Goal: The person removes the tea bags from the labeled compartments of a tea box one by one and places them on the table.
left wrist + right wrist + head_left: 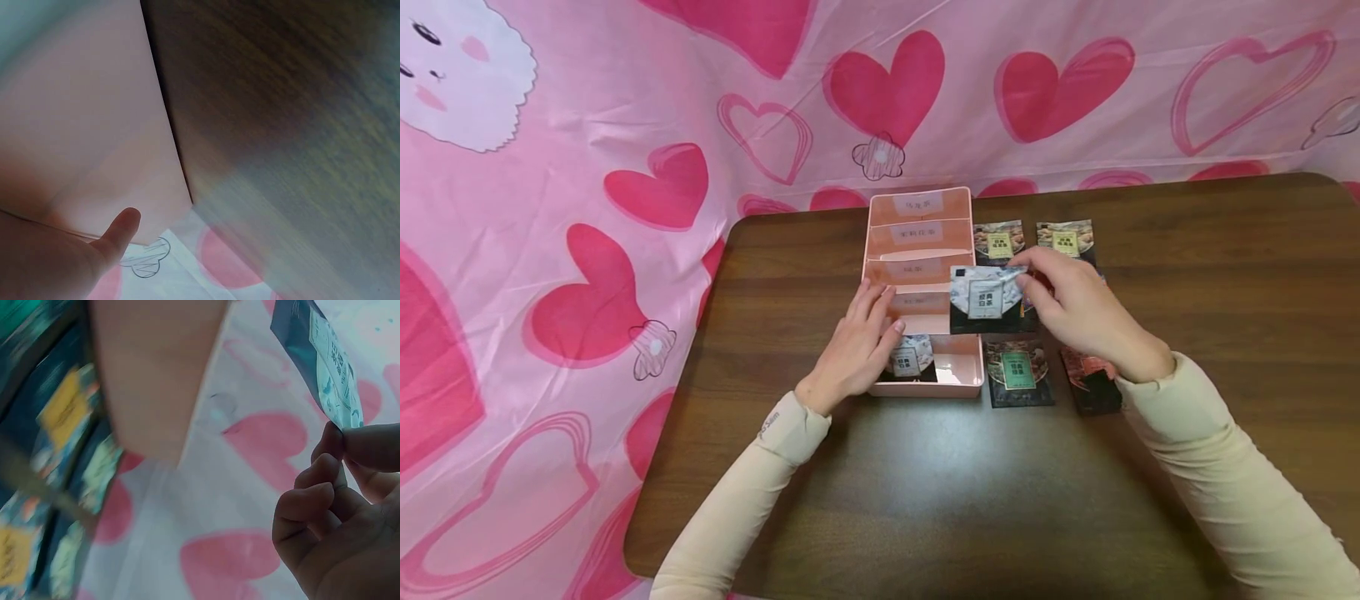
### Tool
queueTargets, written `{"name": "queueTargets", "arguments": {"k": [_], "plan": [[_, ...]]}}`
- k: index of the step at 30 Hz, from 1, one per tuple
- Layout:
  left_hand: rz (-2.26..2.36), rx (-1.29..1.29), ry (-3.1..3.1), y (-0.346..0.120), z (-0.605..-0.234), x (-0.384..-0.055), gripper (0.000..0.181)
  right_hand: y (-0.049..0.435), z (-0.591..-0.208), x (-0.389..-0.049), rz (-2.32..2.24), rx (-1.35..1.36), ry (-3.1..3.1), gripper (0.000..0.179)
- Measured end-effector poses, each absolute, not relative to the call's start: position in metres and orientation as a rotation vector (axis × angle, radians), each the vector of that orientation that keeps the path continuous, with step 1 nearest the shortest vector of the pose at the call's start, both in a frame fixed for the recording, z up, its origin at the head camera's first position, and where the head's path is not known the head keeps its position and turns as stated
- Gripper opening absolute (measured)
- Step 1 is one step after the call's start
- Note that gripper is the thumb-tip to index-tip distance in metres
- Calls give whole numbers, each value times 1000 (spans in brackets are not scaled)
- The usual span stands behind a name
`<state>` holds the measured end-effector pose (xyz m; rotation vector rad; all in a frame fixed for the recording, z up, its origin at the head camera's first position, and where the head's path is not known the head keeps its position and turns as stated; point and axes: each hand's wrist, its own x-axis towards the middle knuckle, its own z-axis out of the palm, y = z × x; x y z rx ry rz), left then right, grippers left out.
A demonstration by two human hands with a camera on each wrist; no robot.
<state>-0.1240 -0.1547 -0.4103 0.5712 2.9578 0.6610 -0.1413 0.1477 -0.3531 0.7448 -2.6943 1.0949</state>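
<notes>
A white-and-black tea sachet (986, 300) is pinched at its upper right corner by my right hand (1078, 307). It hangs above the right edge of a pink divided box (925, 389). In the right wrist view, thumb and index finger grip one end of the sachet (328, 372). My left hand (855, 348) rests over the box's left rim with its fingers extended. A similar white-and-black sachet (907, 358) lies in the box's front compartment, partly covered by that hand. The left wrist view has one finger (119, 232) beside the pink box wall (106, 125).
Right of the box lie a green-labelled sachet (1018, 371), a red-and-black sachet (1093, 385) partly under my right arm, and two yellow-labelled sachets (1000, 243) farther back. The box's rear compartments carry paper labels (918, 234). A pink heart-patterned cloth (962, 100) hangs behind the wooden table (895, 500).
</notes>
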Motion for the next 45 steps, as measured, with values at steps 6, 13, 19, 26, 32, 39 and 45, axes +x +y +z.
{"name": "queueTargets", "arguments": {"k": [6,13,19,26,32,39,45], "plan": [[661,582,2971,-154,-411,-124,63,178,-368,-150,1088,593,-2806,25],[658,589,2970,-154,-412,-123,63,224,-379,-160,1110,409,-2854,29],[655,588,2971,-155,-412,-122,63,264,-395,-170,1063,266,-2915,33],[659,586,2967,-155,-412,-123,63,294,-405,-182,987,194,-3036,38],[663,592,2978,-156,-413,-123,63,313,-408,-194,940,166,-3057,39],[667,605,2982,-156,-413,-124,63,327,-413,-210,904,156,-3100,39],[667,616,2983,-156,-413,-125,63,331,-417,-219,866,164,-3130,39]]}}
